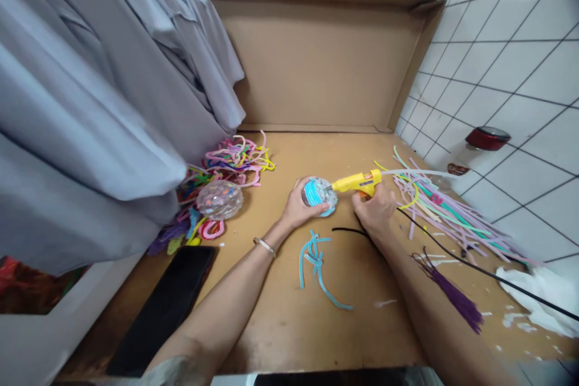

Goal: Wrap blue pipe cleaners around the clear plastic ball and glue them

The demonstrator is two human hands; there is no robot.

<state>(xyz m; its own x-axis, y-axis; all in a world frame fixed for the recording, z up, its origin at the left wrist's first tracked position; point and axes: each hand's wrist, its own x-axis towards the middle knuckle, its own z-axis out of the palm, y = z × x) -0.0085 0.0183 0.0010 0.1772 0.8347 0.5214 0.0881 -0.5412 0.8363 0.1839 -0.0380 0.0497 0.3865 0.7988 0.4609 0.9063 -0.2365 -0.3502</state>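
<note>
My left hand [301, 205] is wrapped round a clear plastic ball-like piece [329, 200] that has blue strands wound side by side on it. In my right hand [377, 208] is a yellow glue gun [357, 183] with a long pale glue stick out of its back. The gun's nozzle points left and meets the plastic piece, or comes very close to it; I cannot tell which. Just below my hands lie cut blue pipe cleaners [315, 259] in a loose tangle. My right fingers partly hide the gun's handle.
At left are a second clear plastic piece [220, 199], heaped coloured pipe cleaners [239, 157] and a black phone [165, 310]. Straight pipe cleaners [447, 211], a purple tassel-like bundle [455, 298], a black cord [474, 266] and white tissue [538, 295] lie right. Cardboard [316, 66] stands behind; grey cloth [113, 84] hangs left.
</note>
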